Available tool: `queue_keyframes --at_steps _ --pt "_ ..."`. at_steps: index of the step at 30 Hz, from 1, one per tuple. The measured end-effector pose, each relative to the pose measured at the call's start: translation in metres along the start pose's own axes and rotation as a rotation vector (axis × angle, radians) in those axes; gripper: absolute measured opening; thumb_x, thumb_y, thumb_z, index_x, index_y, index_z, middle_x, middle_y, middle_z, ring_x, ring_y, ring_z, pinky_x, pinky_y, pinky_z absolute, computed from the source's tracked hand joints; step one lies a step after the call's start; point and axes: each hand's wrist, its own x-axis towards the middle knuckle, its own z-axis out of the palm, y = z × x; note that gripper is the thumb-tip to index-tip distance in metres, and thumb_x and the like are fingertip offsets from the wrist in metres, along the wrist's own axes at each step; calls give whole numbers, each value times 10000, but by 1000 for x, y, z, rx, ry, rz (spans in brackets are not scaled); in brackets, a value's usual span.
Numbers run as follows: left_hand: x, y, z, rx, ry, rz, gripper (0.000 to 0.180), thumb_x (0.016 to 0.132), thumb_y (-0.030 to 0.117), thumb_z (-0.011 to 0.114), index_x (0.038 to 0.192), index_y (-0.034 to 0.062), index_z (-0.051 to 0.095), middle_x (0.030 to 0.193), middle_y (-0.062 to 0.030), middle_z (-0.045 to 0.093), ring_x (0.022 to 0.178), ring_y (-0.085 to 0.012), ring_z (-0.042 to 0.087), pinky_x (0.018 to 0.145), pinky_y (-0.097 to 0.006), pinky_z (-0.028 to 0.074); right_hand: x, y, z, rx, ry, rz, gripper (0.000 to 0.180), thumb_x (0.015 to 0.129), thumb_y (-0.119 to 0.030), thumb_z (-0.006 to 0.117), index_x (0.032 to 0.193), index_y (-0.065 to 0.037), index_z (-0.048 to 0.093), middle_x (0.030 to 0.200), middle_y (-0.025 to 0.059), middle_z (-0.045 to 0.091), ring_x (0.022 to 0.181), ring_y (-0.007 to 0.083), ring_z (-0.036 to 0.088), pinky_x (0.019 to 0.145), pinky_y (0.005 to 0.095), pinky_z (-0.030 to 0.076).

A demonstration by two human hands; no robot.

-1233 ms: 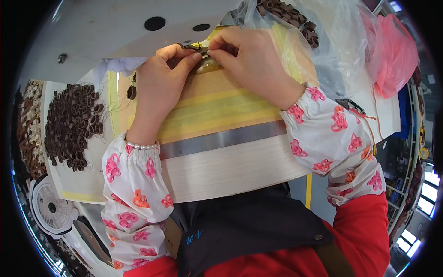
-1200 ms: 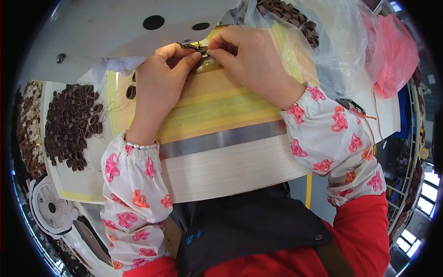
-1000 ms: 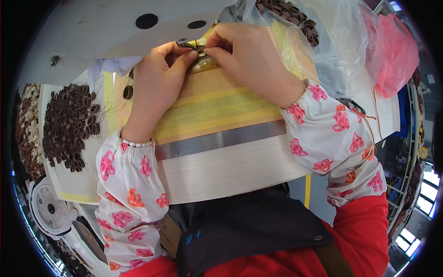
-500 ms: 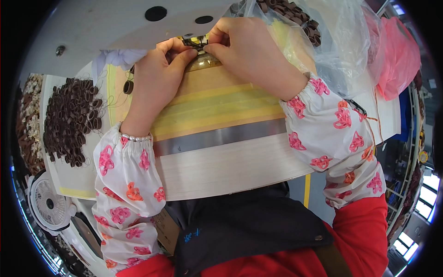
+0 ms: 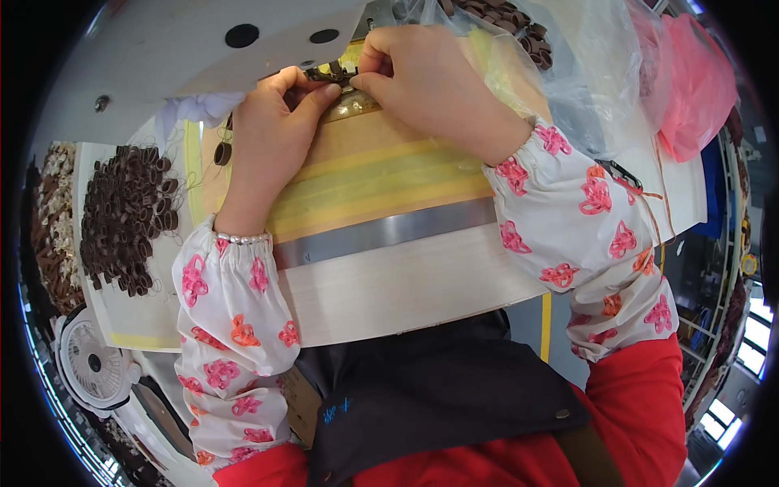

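My left hand point(image 5: 276, 134) and my right hand point(image 5: 438, 81) meet at the sewing machine's presser foot point(image 5: 335, 73), one on each side. Both have thumb and forefinger pinched close to the needle area. Whatever small piece lies between the fingertips is too small and too covered to make out. Under the foot, the shiny rounded metal plate point(image 5: 350, 105) catches the lamp light. One dark brown fabric loop point(image 5: 222, 153) hangs by threads beside my left wrist. Farther left lies a heap of similar brown loops point(image 5: 126, 219) with loose thread ends.
The white machine head point(image 5: 195, 49) overhangs the upper left. Yellow tape strips point(image 5: 381, 183) and a metal strip point(image 5: 389, 233) cross the worktable. More brown loops point(image 5: 507, 18) lie at the back, by clear plastic bags point(image 5: 596, 81) and a pink bag point(image 5: 698, 89). A white fan point(image 5: 93, 361) stands lower left.
The whole view has shifted slightly, with the machine head now a little farther left and higher. Both hands keep their pinch at the presser foot.
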Motion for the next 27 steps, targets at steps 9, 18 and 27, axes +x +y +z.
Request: queue_keyframes --at_steps 9,18,27 --pt "-22 14 -10 167 -29 197 113 823 87 530 878 57 624 622 -125 562 539 -269 518 524 -321 404 -8 -7 -7 57 -36 72 208 731 -171 653 762 23 586 638 130 599 577 231 588 538 316 461" --pt "-34 17 -11 -101 -159 169 126 821 79 553 912 40 631 616 -75 564 567 -186 496 586 -277 390 -18 -16 -15 538 -263 378 168 761 -83 625 866 37 572 649 41 597 581 123 576 539 259 455" --pt "-21 4 -19 -93 -276 249 131 837 110 555 905 15 616 574 -12 482 523 -125 397 535 -247 338 -43 -44 -23 411 -326 -72 138 788 -66 594 871 33 545 661 58 573 552 109 540 533 250 454"
